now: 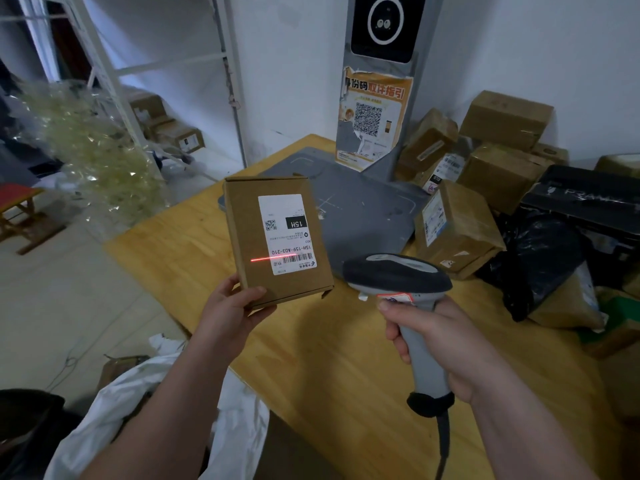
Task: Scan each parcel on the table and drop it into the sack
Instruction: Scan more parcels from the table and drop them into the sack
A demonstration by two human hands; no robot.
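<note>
Two hands over yellow wooden table (311,358). Left hand (230,308) gripping flat brown cardboard parcel (277,237) by lower corner, thumb on front, fingers behind; parcel upright in air above table's left edge. Right hand (446,344) curled round handle of grey handheld barcode scanner (398,275), nose toward parcel. Red laser line (273,259) crossing onto white shipping label (287,233) by barcode. White fabric sack (239,410) below left forearm. Heap of brown boxes (485,161) far right.

Sack (117,400) apparently left of table (311,358)
</note>
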